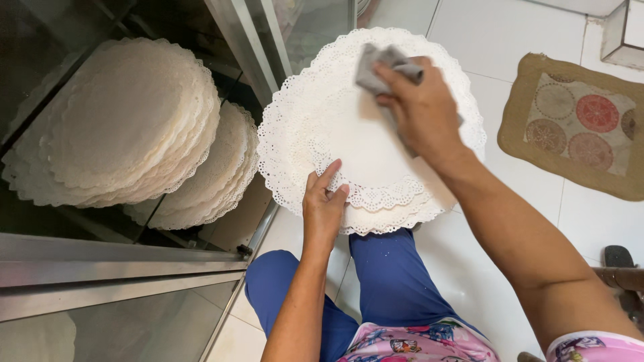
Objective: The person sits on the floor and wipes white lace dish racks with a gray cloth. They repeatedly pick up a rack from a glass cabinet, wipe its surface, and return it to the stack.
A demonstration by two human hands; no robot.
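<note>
White lace-edged doilies (pixel 365 144), stacked in a round pile, rest on a person's blue-trousered knee (pixel 396 268) above a pale tiled floor (pixel 510 40). The left hand (pixel 323 208) steadies the pile at its near edge, thumb and fingers pinched narrowly over the scalloped rim. The right hand (pixel 419 107) presses a grey cloth (pixel 379 67) against the top sheet near the far edge, fingers curled around the wad. To the left, more doilies (pixel 127 121) lie fanned in stacks on a glass shelf (pixel 201 228) of a metal-framed cabinet (pixel 121 265); a woven mat (pixel 577 124) sits on the floor at right. Judging from the grip, wiping such thin paper goes best with light strokes running outward from the held edge, so the lace does not crumple or tear, and with the left hand keeping the pile level.
</note>
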